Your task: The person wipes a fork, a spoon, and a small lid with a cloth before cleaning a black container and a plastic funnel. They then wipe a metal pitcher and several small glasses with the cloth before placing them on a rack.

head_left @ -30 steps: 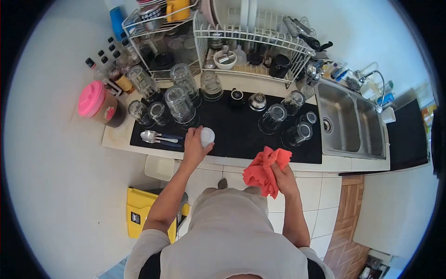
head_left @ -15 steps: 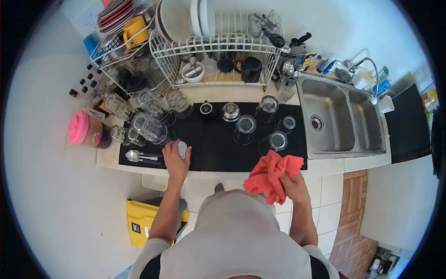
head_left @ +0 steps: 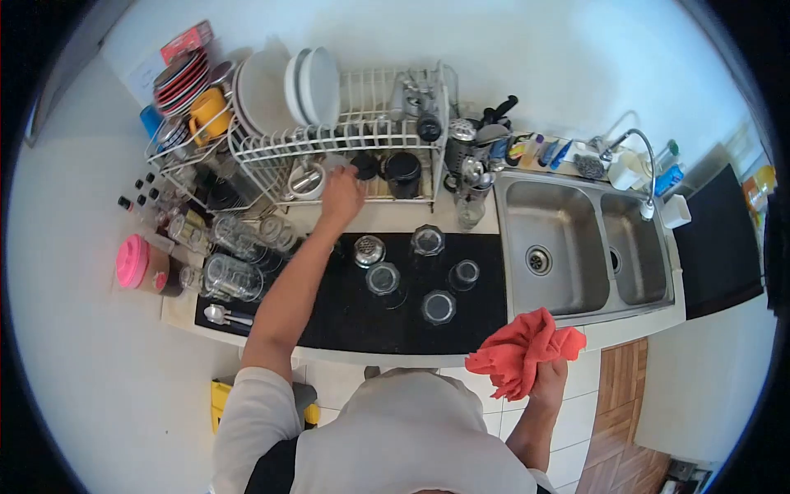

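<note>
My left hand reaches into the lower level of the white wire dish rack. Its fingers are curled beside a black round item and a white mortar; whatever they hold is hidden. A black mug stands to the right on the same level. Bunched in my right hand is a red cloth, held out in front of the counter's edge. On the black mat under my left forearm are several upturned glasses and a metal shaker top.
Glass mugs crowd the mat's left end, near spoons and a pink-lidded jug. Plates stand upright on the rack's top. To the right are a utensil holder and a double steel sink with a faucet.
My left hand has left the mat's front edge, where it held a small whitish item, and moved up into the rack. The cloth in my right hand has shifted right and down; the view has shifted.
</note>
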Action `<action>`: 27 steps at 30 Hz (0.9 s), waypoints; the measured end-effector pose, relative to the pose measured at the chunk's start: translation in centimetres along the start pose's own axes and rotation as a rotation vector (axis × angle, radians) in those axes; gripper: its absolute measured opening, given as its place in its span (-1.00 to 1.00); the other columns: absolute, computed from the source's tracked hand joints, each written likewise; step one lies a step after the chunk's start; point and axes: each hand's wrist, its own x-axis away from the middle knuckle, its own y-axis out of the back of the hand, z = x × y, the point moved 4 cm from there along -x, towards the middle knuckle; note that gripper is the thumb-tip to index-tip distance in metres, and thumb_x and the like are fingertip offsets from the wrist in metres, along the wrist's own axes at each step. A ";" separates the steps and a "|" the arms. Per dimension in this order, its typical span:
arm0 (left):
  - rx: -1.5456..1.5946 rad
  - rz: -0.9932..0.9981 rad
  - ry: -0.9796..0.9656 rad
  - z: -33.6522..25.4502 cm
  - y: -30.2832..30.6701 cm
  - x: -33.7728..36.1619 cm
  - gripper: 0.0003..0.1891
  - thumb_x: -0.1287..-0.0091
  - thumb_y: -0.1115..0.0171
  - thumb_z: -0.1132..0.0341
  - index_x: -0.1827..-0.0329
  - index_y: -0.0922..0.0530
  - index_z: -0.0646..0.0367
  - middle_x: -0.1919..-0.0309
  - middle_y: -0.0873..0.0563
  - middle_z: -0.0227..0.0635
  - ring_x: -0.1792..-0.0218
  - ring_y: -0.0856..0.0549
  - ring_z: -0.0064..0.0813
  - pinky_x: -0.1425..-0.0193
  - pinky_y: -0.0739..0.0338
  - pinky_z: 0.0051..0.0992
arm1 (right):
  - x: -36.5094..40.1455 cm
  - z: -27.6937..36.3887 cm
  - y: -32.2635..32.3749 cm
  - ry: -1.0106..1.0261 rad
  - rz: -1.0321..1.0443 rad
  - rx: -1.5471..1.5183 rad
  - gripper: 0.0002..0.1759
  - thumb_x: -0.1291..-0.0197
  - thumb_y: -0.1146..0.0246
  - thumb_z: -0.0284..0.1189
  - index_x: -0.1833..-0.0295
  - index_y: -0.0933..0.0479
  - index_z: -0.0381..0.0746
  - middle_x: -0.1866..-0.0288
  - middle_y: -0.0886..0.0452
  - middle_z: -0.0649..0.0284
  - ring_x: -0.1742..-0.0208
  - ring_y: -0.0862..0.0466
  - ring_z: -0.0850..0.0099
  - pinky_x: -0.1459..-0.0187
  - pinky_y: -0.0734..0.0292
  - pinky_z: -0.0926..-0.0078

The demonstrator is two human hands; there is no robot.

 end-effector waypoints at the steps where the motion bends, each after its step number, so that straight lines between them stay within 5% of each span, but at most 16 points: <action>1: -0.057 -0.058 -0.031 0.6 -0.5 -1.5 -0.72 -0.14 -0.21 0.38 0.09 -0.57 0.30 0.10 -0.60 0.06 0.02 -0.59 0.00 -0.10 -0.49 -0.15 | 0.1 0.3 0.6 -0.019 -0.006 -0.009 -0.61 -0.34 -0.18 -0.39 -0.15 -0.44 -0.45 -0.05 -0.58 0.14 -0.01 -0.62 0.36 0.01 -0.57 0.41; 3: -0.247 0.357 0.154 3.4 -2.6 -5.7 -0.60 -0.18 -0.16 0.34 -0.10 -0.52 0.25 -0.03 -0.55 0.10 -0.03 -0.57 0.06 -0.10 -0.49 -0.09 | 0.2 0.3 2.4 0.017 -0.044 -0.033 -0.58 -0.34 -0.19 -0.36 -0.16 -0.43 -0.45 -0.04 -0.58 0.14 0.00 -0.62 0.37 0.02 -0.58 0.41; 5: -0.294 0.010 -0.019 4.1 -2.9 -6.5 -0.56 -0.10 -0.18 0.37 -0.07 -0.47 0.36 -0.03 -0.58 0.10 -0.11 -0.54 0.08 -0.19 -0.44 -0.07 | 0.3 0.4 3.9 0.046 -0.099 -0.031 -0.56 -0.34 -0.20 -0.33 -0.17 -0.42 -0.44 -0.02 -0.59 0.14 0.01 -0.62 0.38 0.03 -0.58 0.42; 8: -0.455 -0.058 -0.300 6.1 -7.3 -7.7 -0.50 -0.11 -0.17 0.36 -0.16 -0.42 0.31 -0.05 -0.58 0.10 -0.10 -0.55 0.13 -0.20 -0.45 -0.03 | 0.3 0.7 5.4 0.052 -0.195 0.004 -0.53 -0.34 -0.21 -0.28 -0.16 -0.42 -0.44 0.01 -0.59 0.15 0.03 -0.62 0.40 0.04 -0.58 0.42; 12: -0.224 0.561 -0.197 2.6 -7.8 -8.2 -0.38 0.04 -0.39 0.27 -0.17 -0.46 0.09 -0.08 -0.59 0.03 -0.14 -0.55 0.03 -0.24 -0.46 -0.13 | 0.2 1.4 6.0 0.035 -0.231 0.061 -0.53 -0.35 -0.20 -0.26 -0.16 -0.43 -0.43 0.01 -0.58 0.18 0.04 -0.61 0.42 0.05 -0.57 0.43; 16: -0.206 0.614 -0.210 5.8 -12.0 -9.4 -0.29 0.13 -0.49 0.18 -0.19 -0.47 0.03 -0.06 -0.62 -0.03 -0.14 -0.57 -0.04 -0.22 -0.49 -0.18 | 0.1 1.3 7.3 0.060 -0.218 0.151 -0.55 -0.35 -0.19 -0.27 -0.15 -0.44 -0.42 0.00 -0.58 0.19 0.04 -0.61 0.43 0.04 -0.56 0.45; 20: -0.208 0.433 -0.213 7.3 -13.4 -9.7 -0.24 0.20 -0.52 0.18 -0.20 -0.48 -0.02 -0.12 -0.59 -0.10 -0.17 -0.54 -0.03 -0.22 -0.45 -0.15 | 0.2 2.5 6.8 0.087 -0.248 0.135 -0.56 -0.35 -0.19 -0.26 -0.14 -0.45 -0.41 -0.01 -0.58 0.19 0.04 -0.60 0.44 0.04 -0.55 0.46; 21: -0.194 0.538 -0.126 6.2 -12.5 -9.5 -0.26 0.16 -0.50 0.17 -0.20 -0.47 0.03 -0.13 -0.57 -0.03 -0.20 -0.52 -0.06 -0.26 -0.43 -0.15 | 0.3 2.4 7.0 0.089 -0.256 0.142 -0.56 -0.36 -0.19 -0.26 -0.14 -0.45 -0.41 -0.01 -0.58 0.19 0.04 -0.60 0.44 0.03 -0.55 0.46; 24: -0.373 0.197 -0.253 3.9 -9.3 -8.2 -0.15 0.07 -0.48 0.12 -0.34 -0.33 0.11 -0.28 -0.40 0.08 -0.25 -0.46 0.08 -0.36 -0.35 -0.13 | 0.4 2.6 6.5 0.113 -0.233 0.116 -0.55 -0.37 -0.16 -0.26 -0.16 -0.44 -0.42 -0.02 -0.58 0.19 0.03 -0.61 0.42 0.02 -0.55 0.45; 27: -0.189 0.278 -0.137 3.3 -7.5 -7.3 -0.28 0.05 -0.44 0.20 -0.25 -0.40 0.14 -0.26 -0.39 0.09 -0.17 -0.50 0.13 -0.28 -0.40 -0.07 | 0.1 2.3 5.8 0.126 -0.219 0.048 -0.52 -0.40 -0.12 -0.24 -0.20 -0.39 -0.41 -0.04 -0.57 0.17 0.01 -0.61 0.39 -0.01 -0.56 0.42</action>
